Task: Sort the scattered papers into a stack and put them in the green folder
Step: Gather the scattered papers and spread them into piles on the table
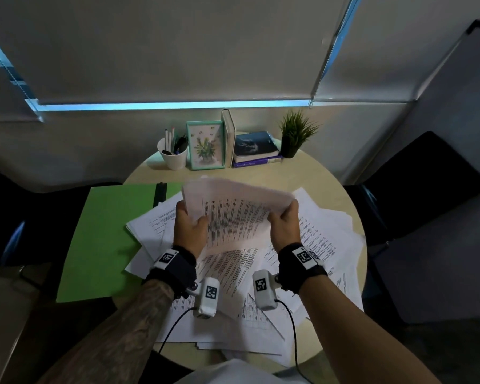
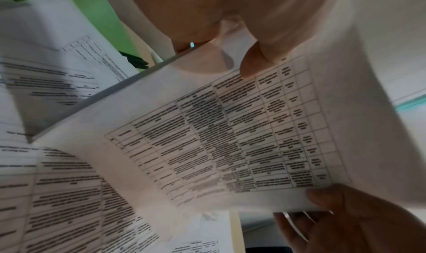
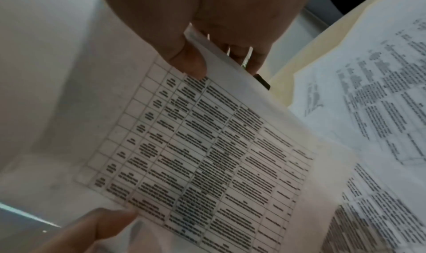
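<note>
Now both thumbs lie on the printed face of a sheaf of table-printed sheets (image 1: pixel 233 214), fingers curled behind: the left hand (image 1: pixel 190 230) grips its left edge, the right hand (image 1: pixel 284 227) its right, lifted above the scattered papers (image 1: pixel 324 239). This looks like the gathering step; next, probably squaring the edges. The green folder (image 1: pixel 106 239) lies left of the sheaf on the round table (image 1: pixel 311 173)
</note>
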`<act>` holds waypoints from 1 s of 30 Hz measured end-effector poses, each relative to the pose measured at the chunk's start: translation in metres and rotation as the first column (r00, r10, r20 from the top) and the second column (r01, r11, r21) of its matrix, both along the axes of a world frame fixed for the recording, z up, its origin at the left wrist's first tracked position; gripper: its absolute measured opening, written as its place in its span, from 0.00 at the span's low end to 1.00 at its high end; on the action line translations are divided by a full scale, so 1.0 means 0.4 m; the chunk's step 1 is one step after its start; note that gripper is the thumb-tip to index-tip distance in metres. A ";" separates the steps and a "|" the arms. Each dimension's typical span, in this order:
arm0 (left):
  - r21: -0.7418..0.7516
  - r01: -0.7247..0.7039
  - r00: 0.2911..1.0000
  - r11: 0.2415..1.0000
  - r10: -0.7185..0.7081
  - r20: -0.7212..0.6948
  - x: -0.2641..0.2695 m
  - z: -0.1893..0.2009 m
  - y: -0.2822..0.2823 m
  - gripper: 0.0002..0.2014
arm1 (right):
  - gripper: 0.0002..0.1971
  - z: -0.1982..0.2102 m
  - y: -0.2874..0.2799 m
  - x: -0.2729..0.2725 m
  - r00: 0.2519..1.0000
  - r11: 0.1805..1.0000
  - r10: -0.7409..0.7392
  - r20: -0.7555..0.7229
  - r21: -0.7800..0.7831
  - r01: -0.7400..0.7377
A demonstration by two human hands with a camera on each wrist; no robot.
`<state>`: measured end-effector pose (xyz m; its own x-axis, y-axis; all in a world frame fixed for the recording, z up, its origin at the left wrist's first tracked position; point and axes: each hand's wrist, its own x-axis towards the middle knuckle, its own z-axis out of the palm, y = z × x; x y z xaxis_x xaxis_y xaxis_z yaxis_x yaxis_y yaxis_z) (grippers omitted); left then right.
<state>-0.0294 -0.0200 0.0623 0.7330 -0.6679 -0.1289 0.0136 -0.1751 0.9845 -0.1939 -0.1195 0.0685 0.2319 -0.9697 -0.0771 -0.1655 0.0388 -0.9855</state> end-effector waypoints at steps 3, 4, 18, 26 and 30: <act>0.048 0.016 1.000 0.999 -0.016 0.016 0.005 -0.029 -0.007 0.18 | 0.17 -0.004 -0.002 0.005 0.999 1.000 -0.004 -0.049 -0.021 0.003; 0.052 0.013 1.000 0.999 -0.015 0.024 0.009 -0.037 -0.008 0.18 | 0.17 -0.003 -0.002 0.007 0.998 1.000 0.001 -0.061 -0.027 -0.003; 0.077 -0.173 0.985 0.982 0.174 -0.004 0.100 -0.021 -0.116 0.20 | 0.48 -0.025 -0.105 -0.109 0.972 0.946 0.170 -0.164 0.303 -0.114; 0.226 -0.297 0.923 0.928 0.340 -0.180 0.010 -0.142 -0.185 0.18 | 0.06 -0.145 -0.072 -0.192 0.985 0.810 0.149 0.092 0.560 -0.175; 0.299 -0.032 0.977 0.954 0.093 -0.193 -0.064 -0.190 -0.203 0.14 | 0.07 -0.208 -0.150 -0.255 0.980 0.876 0.011 -0.196 0.474 0.085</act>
